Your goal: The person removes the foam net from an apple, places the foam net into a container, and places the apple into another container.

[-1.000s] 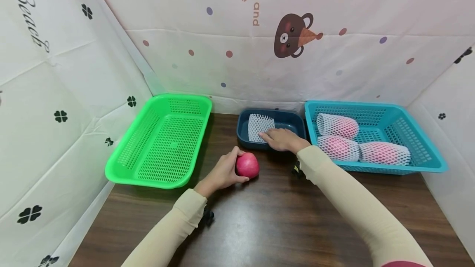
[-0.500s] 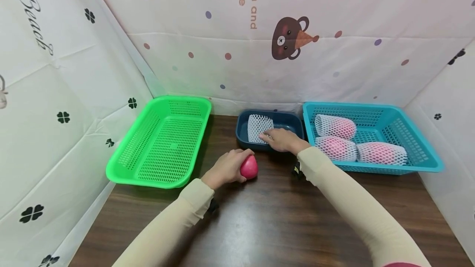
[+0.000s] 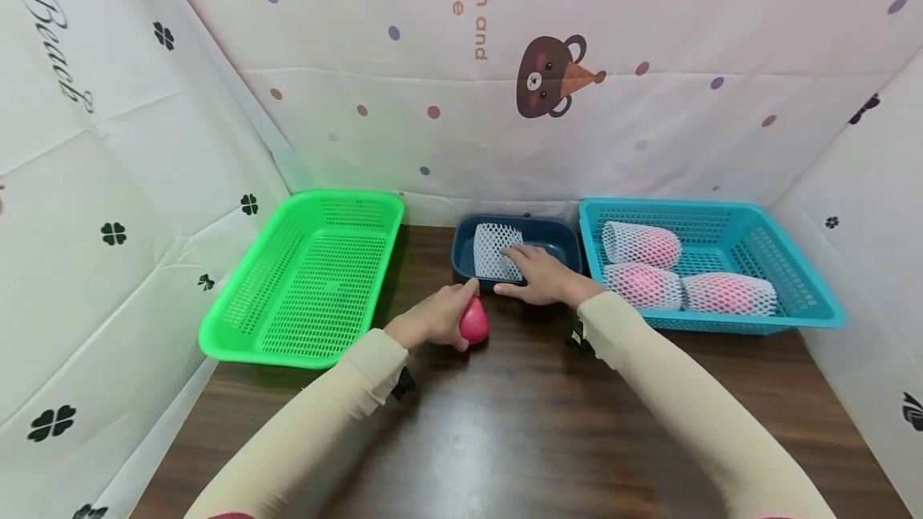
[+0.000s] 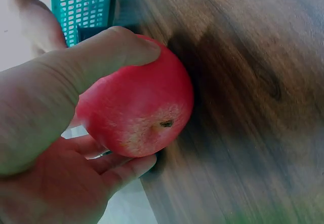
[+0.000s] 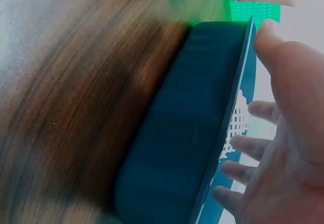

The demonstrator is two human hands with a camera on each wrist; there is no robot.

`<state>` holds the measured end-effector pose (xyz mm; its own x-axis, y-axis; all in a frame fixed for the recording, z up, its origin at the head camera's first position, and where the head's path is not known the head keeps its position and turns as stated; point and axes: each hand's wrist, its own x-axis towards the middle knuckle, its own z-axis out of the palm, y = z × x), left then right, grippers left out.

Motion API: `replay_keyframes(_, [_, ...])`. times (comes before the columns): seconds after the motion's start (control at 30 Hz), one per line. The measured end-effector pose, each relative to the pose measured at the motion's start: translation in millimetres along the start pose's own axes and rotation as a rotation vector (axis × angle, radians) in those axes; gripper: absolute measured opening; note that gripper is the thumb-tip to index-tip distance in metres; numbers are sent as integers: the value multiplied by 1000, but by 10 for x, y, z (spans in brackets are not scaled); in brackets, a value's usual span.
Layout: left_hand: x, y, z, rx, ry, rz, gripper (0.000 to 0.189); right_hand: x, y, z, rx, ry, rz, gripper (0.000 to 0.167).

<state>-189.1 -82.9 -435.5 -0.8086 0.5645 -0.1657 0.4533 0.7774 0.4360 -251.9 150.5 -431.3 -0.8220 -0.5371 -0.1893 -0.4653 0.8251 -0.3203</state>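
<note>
My left hand (image 3: 437,316) grips a red apple (image 3: 476,321) just above or on the wooden table, in front of the dark blue tray. In the left wrist view the thumb lies over one side of the apple (image 4: 147,102) and fingers support the other, the stem end showing. My right hand (image 3: 539,275) hovers at the front rim of the dark blue tray (image 3: 570,251), its fingers spread and holding nothing. Inside that tray lies a white foam net sleeve (image 3: 493,251), partly behind the right fingertips. In the right wrist view the tray wall (image 5: 177,118) stands beside the hand (image 5: 288,133).
A green plastic basket (image 3: 317,287) with nothing in it stands at the left. At the right, a blue basket (image 3: 815,295) holds three red fruits in white foam nets (image 3: 642,245). A printed cloth (image 3: 404,62) hangs behind and along both sides of the table (image 3: 505,431).
My left hand has turned around the apple, covering more of its near side. The right hand has lifted from the foam net and drawn back slightly, its fingers spreading. The view has shifted slightly.
</note>
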Motion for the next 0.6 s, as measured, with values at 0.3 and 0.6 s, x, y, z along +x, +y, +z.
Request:
replay_keyframes(0.3, [50,-15,-96,27,-58,-38,82,-76,-30,85,-6,69,-125,109])
replay_keyframes(0.6, [41,-39,-193,-23,-19,-23,80,-140,-116,162,57,112,-172,114])
